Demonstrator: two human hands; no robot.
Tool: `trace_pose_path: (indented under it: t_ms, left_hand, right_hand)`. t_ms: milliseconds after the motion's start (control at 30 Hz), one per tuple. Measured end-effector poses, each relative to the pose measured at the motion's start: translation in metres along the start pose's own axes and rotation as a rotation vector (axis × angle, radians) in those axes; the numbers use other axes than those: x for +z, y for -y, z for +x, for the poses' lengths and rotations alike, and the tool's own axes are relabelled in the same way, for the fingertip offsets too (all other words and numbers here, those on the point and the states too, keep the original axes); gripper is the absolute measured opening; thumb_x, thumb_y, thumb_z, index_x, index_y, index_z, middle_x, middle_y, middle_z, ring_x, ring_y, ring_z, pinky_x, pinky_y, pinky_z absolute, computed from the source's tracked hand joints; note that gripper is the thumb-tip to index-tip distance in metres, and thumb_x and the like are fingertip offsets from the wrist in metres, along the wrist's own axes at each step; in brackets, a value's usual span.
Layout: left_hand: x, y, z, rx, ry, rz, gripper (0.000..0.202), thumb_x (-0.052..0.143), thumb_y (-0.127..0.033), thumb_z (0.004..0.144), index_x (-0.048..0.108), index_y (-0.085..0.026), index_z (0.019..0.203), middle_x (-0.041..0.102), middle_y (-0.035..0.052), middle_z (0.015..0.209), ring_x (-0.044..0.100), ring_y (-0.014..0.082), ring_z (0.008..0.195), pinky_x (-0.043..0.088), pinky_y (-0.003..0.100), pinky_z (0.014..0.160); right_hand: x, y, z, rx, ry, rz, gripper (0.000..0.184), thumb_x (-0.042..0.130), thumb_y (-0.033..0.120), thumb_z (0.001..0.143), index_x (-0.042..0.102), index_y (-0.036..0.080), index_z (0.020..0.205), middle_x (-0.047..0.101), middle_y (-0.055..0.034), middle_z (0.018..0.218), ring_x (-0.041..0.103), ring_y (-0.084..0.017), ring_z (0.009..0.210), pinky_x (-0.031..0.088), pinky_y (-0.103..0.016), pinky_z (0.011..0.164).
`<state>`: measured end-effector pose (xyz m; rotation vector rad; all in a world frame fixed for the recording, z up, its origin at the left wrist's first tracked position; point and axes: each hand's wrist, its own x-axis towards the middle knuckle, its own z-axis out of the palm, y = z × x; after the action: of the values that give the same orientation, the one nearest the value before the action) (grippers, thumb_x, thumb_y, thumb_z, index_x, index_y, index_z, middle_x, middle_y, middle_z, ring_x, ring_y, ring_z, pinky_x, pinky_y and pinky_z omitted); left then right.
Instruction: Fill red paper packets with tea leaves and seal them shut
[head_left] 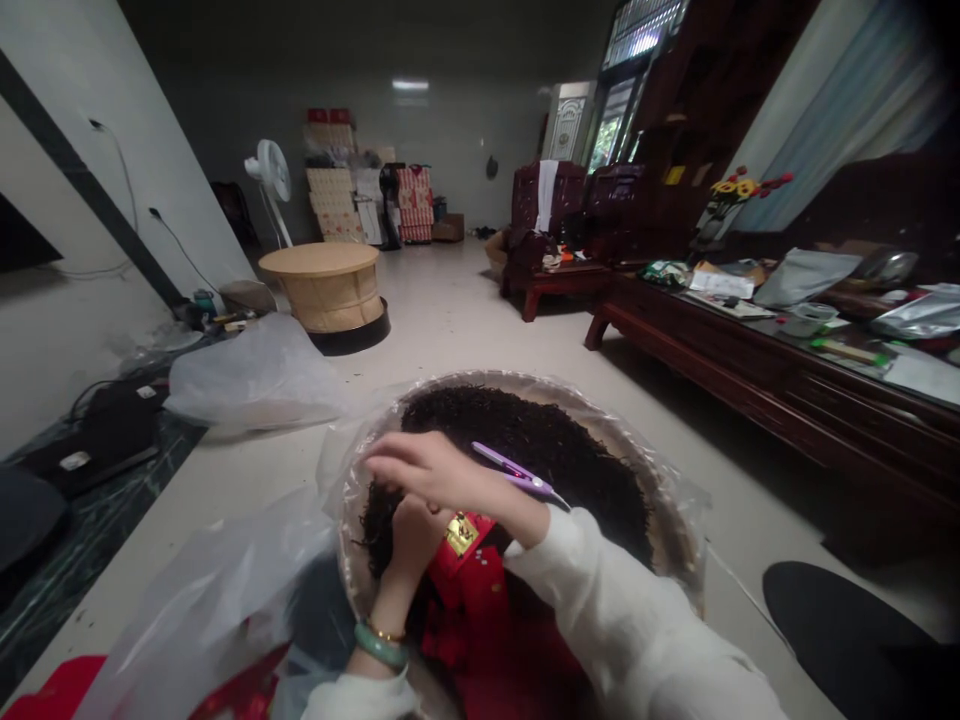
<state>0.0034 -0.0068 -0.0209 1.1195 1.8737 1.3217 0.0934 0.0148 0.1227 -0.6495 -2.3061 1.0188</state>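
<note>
A round basket (679,520) lined with clear plastic holds a heap of dark loose tea leaves (555,450). My right hand (442,475) reaches across it from the right, fingers curled around a purple tool (517,470) that points right. My left hand (412,535), with a green bangle on its wrist, comes up from below and grips a red packet with a gold label (469,560) at the basket's near edge. The right hand lies over the left hand's fingers and hides most of them.
Clear plastic bags (255,380) lie on the floor at left. A round wooden drum (330,285) and a white fan (271,180) stand farther back. A long dark wooden table (787,380) with packets runs along the right. A dark slipper (847,630) is at lower right.
</note>
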Motion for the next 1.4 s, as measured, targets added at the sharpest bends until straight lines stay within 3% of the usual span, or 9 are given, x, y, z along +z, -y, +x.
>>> trace_pose_path:
  t_ms: [67, 167, 267, 500, 667, 867, 1033, 1200, 1400]
  left_hand:
    - [0.001, -0.003, -0.008, 0.166, 0.164, 0.265, 0.027, 0.057, -0.031, 0.077, 0.070, -0.013, 0.091, 0.069, 0.0064, 0.087, 0.059, 0.0232, 0.087, 0.048, 0.030, 0.080]
    - [0.005, -0.006, -0.018, 0.449, 0.330, 0.625, 0.039, 0.071, -0.027, 0.065, 0.068, -0.020, 0.103, 0.069, 0.0062, 0.092, 0.055, 0.0241, 0.088, 0.042, 0.032, 0.079]
    - [0.008, -0.007, -0.019, 0.477, 0.353, 0.723, 0.030, 0.068, -0.029, 0.072, 0.068, -0.022, 0.101, 0.067, 0.0054, 0.090, 0.053, 0.0233, 0.087, 0.039, 0.032, 0.077]
    - [0.007, -0.006, -0.008, 0.455, 0.391, 0.625, 0.021, 0.060, -0.021, 0.078, 0.067, -0.022, 0.097, 0.068, 0.0032, 0.084, 0.054, 0.0208, 0.084, 0.039, 0.030, 0.075]
    - [0.007, -0.001, -0.006, 0.479, 0.413, 0.615, 0.020, 0.060, -0.022, 0.078, 0.070, -0.021, 0.096, 0.069, 0.0044, 0.085, 0.054, 0.0222, 0.085, 0.040, 0.032, 0.077]
    - [-0.005, -0.010, -0.003, 0.491, 0.465, 0.500, 0.029, 0.061, -0.028, 0.076, 0.070, -0.021, 0.103, 0.070, 0.0060, 0.096, 0.056, 0.0233, 0.091, 0.039, 0.032, 0.082]
    - [-0.007, -0.032, 0.009, 0.380, 0.498, 0.288, 0.034, 0.047, -0.039, 0.084, 0.073, -0.018, 0.080, 0.067, 0.0004, 0.068, 0.056, 0.0172, 0.066, 0.037, 0.024, 0.061]
    - [0.000, -0.029, 0.023, 0.348, 0.380, 0.245, 0.040, 0.045, -0.044, 0.082, 0.066, -0.013, 0.067, 0.057, -0.0024, 0.055, 0.049, 0.0135, 0.056, 0.032, 0.022, 0.053]
    - [-0.004, -0.022, 0.018, 0.365, 0.406, 0.226, 0.039, 0.046, -0.042, 0.082, 0.071, -0.013, 0.071, 0.066, -0.0001, 0.061, 0.056, 0.0162, 0.059, 0.038, 0.023, 0.056]
  right_hand:
    - [-0.015, -0.021, -0.018, 0.182, 0.045, -0.211, 0.024, 0.048, 0.033, 0.091, 0.066, 0.016, 0.090, 0.069, -0.0041, 0.080, 0.063, -0.015, 0.072, 0.044, -0.023, 0.065]
    - [-0.021, -0.058, -0.053, 0.502, 0.112, -0.635, 0.028, 0.064, 0.036, 0.078, 0.066, 0.013, 0.093, 0.070, -0.0140, 0.089, 0.066, -0.027, 0.080, 0.046, -0.031, 0.065]
    - [-0.008, -0.083, -0.081, 0.593, 0.163, -0.739, 0.038, 0.068, 0.029, 0.072, 0.063, 0.013, 0.106, 0.069, -0.0167, 0.100, 0.065, -0.030, 0.090, 0.047, -0.033, 0.068]
    - [0.007, -0.095, -0.089, 0.537, 0.046, -0.473, 0.017, 0.055, 0.015, 0.079, 0.067, 0.017, 0.091, 0.069, -0.0081, 0.093, 0.064, -0.021, 0.087, 0.044, -0.028, 0.071]
    - [0.016, -0.104, -0.092, 0.533, 0.027, -0.500, 0.049, 0.068, 0.019, 0.069, 0.057, 0.015, 0.117, 0.061, -0.0148, 0.117, 0.058, -0.027, 0.104, 0.045, -0.033, 0.079]
    - [0.003, -0.109, -0.090, 0.396, -0.147, -0.302, 0.020, 0.058, 0.004, 0.074, 0.069, 0.018, 0.082, 0.067, -0.0048, 0.084, 0.062, -0.018, 0.083, 0.045, -0.028, 0.076]
    - [-0.016, -0.111, -0.071, 0.155, -0.432, -0.327, 0.026, 0.056, 0.009, 0.080, 0.067, 0.020, 0.101, 0.064, -0.0077, 0.095, 0.057, -0.020, 0.092, 0.046, -0.035, 0.083]
    - [0.005, -0.121, -0.063, 0.060, -0.569, -0.362, 0.039, 0.042, 0.010, 0.087, 0.057, 0.019, 0.121, 0.060, -0.0135, 0.115, 0.053, -0.023, 0.107, 0.045, -0.041, 0.093]
    - [0.009, -0.116, -0.069, 0.114, -0.597, -0.282, 0.014, 0.058, 0.019, 0.083, 0.064, 0.020, 0.096, 0.063, -0.0082, 0.095, 0.056, -0.021, 0.091, 0.047, -0.036, 0.083]
